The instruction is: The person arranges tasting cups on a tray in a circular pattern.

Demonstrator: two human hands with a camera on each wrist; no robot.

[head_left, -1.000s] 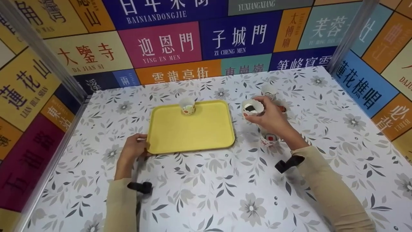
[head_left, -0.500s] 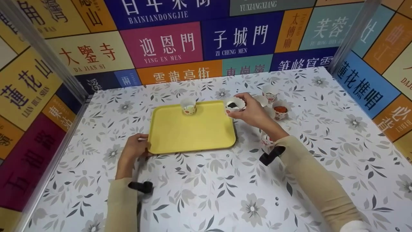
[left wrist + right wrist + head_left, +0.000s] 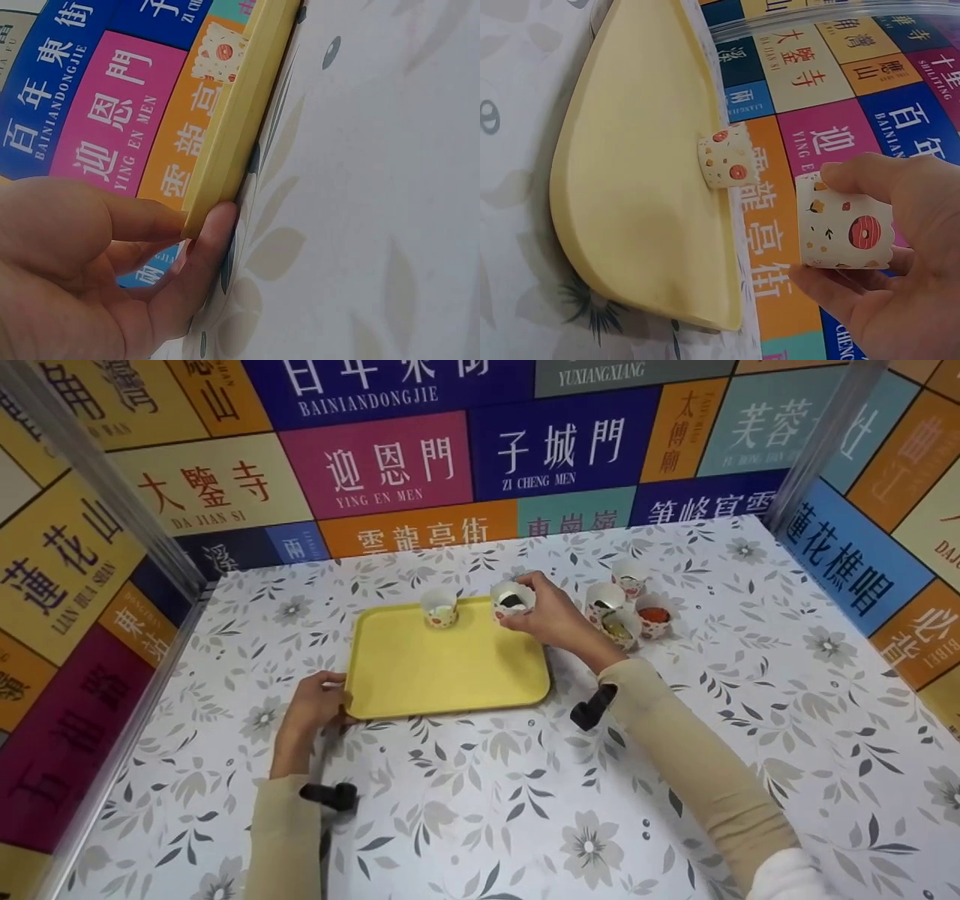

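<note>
My right hand (image 3: 551,613) grips a white paper cup (image 3: 836,225) with a scalloped rim and a doughnut print. A white piece with a black band shows inside this cup in the head view. It is held above the right back part of a yellow tray (image 3: 442,671). A similar paper cup (image 3: 440,619) stands on the tray by its back edge, with something pale inside. My left hand (image 3: 311,709) pinches the tray's left front corner between thumb and fingers, seen close in the left wrist view (image 3: 90,262).
Right of the tray stands a cluster of paper cups: one with orange-red filling (image 3: 654,616), one with yellowish filling (image 3: 619,631), and others behind. A flower-print cloth (image 3: 450,810) covers the table. Panels with Chinese lettering (image 3: 397,457) wall in its back and sides.
My right hand has carried the held cup left, from beside the cup cluster to above the tray. The right forearm now covers the place of a nearer cup. My left hand stays at the tray corner.
</note>
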